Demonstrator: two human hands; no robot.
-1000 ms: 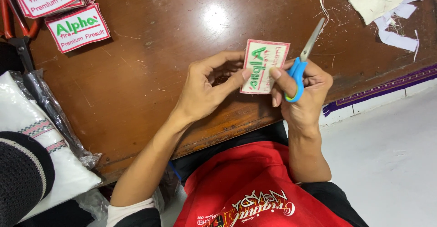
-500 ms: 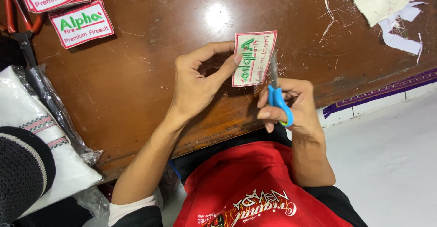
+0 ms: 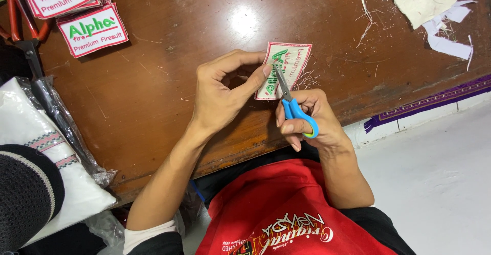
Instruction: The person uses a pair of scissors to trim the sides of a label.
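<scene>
Left hand (image 3: 222, 94) pinching one patch (image 3: 284, 70) above the table (image 3: 153, 107), thumb and fingers clamped on its edge. Right hand (image 3: 307, 122) closed through one pair of blue scissors (image 3: 291, 104), blades at the patch. Stack of patches (image 3: 76, 9) far left, perhaps three or four. Red scissors (image 3: 20, 25) beside. Scraps (image 3: 429, 9) far right.
</scene>
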